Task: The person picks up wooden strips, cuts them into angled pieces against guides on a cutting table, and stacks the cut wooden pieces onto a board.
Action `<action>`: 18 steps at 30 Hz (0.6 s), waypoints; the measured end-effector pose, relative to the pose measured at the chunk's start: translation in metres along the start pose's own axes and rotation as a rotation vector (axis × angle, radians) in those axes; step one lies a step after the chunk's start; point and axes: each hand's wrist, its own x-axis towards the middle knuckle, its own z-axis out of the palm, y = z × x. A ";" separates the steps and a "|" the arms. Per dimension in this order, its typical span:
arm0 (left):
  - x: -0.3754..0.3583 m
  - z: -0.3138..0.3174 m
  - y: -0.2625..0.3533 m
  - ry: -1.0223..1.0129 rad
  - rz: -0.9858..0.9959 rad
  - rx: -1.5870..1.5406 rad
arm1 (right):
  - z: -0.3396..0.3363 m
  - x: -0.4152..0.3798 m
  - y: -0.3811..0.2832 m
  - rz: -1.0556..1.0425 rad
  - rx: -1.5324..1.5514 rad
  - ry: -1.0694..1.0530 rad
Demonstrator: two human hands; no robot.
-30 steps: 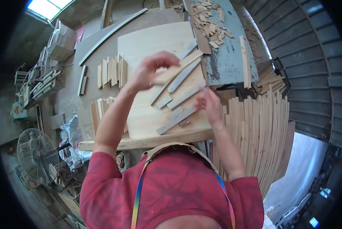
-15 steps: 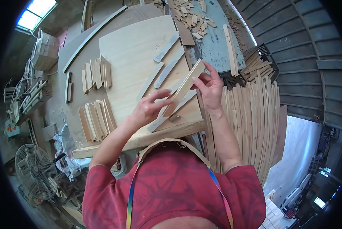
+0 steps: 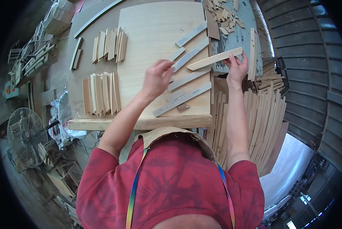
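In the head view, my right hand (image 3: pixel 237 69) grips a pale wooden strip (image 3: pixel 215 59) near its right end, between thumb and fingers. The strip slants across the right edge of the light wooden board (image 3: pixel 144 42), its angled left end over the board. My left hand (image 3: pixel 158 78) is above the board with its fingers curved and apart, nothing visible in them. Its fingertips are close to a grey-faced strip (image 3: pixel 192 54); whether they touch cannot be made out. A second grey strip (image 3: pixel 176 54) is partly hidden behind this hand. Further slanted strips (image 3: pixel 189 81) lie below, beside a small wooden block (image 3: pixel 183 107).
Upright wooden pieces stand in two groups (image 3: pixel 110 45) (image 3: pixel 101 94) on the left. A thick wooden beam (image 3: pixel 140 123) runs along the front edge. Long strips (image 3: pixel 264 126) are stacked at right, below a blue-grey surface (image 3: pixel 237 42) with offcuts (image 3: pixel 224 17). A fan (image 3: pixel 27 136) stands at lower left.
My right hand has carried the wooden strip rightward and turned it flatter. My left hand has come away from that strip, moving up toward the grey strips. The view has shifted.
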 end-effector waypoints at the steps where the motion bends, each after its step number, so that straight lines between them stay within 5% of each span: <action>1: 0.005 0.013 0.003 -0.035 0.057 0.070 | 0.002 0.003 0.008 0.000 -0.004 -0.015; 6: 0.013 0.079 0.009 -0.172 0.185 0.353 | 0.002 0.012 0.047 0.160 -0.139 -0.157; 9: 0.005 0.092 0.014 -0.292 0.125 0.587 | -0.002 0.003 0.050 0.237 -0.476 -0.211; 13: -0.003 0.094 0.002 -0.273 0.220 0.681 | -0.014 -0.006 0.048 0.003 -0.789 -0.210; 18: 0.004 0.096 0.004 -0.288 0.163 0.741 | -0.020 0.013 0.038 0.087 -0.715 -0.285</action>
